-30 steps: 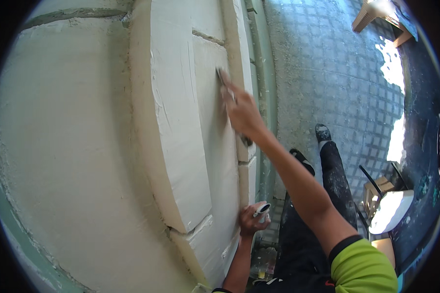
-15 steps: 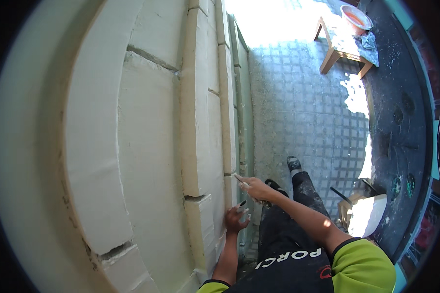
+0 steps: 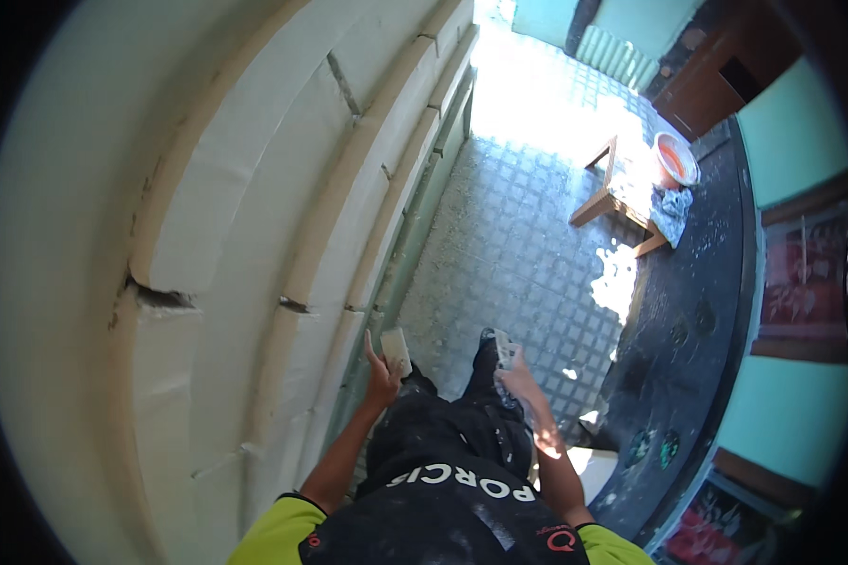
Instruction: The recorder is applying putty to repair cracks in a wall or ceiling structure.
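Observation:
My left hand (image 3: 383, 379) is closed around a pale, flat rectangular piece (image 3: 396, 350), perhaps a scraper blade, one finger sticking up beside it. It is close to the lowest greenish part of the wall. In front of my right leg, my right hand (image 3: 516, 379) grips a whitish-grey, smeared object (image 3: 505, 348) whose kind I cannot make out. To my left runs a cream stepped moulding (image 3: 325, 226) made of long strips. Dark gaps show at its joints, one of them a wide joint gap (image 3: 163, 298).
A wooden low table (image 3: 622, 202) stands ahead on the right, bearing a bowl with orange inside (image 3: 676, 160) and a crumpled cloth (image 3: 671, 209). A dark wall panel (image 3: 683, 311) runs along the right. Sunlit patterned tiles (image 3: 509, 221) cover the floor.
Both hands have come away from the wall joint and are now apart, low before my body. The view has turned, showing more of the right wall and the far end.

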Tool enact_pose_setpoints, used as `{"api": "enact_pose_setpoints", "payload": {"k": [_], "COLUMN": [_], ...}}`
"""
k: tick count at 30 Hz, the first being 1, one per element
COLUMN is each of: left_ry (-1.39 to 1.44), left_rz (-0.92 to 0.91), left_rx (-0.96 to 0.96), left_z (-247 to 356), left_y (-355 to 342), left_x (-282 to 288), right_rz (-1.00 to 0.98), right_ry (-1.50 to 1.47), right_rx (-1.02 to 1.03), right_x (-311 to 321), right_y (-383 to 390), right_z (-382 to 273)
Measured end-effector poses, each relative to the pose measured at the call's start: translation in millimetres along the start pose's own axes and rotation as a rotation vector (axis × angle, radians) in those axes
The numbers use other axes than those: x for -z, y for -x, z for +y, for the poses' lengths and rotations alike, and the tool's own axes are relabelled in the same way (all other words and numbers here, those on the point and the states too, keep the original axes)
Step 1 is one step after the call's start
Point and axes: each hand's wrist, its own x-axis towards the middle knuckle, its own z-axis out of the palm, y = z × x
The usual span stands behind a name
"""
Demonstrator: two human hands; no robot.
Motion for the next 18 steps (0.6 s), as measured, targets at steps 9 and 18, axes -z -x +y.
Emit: {"api": "enact_pose_setpoints", "payload": {"k": [9,18], "left_ry": [0.343,0.938], "left_rz": [-0.015,0.160], "left_rx": [0.476,0.641], "left_z": [68,79], "left_y": [-18,-14], "left_x": [-151,-211], "right_rz": [-0.352,-0.515], "right_ry": [0.092,0.371], "right_rx": [0.550,0.753], "right_x": [31,67], "right_y": [-61,-89], "right_z": [-59,-61]}}
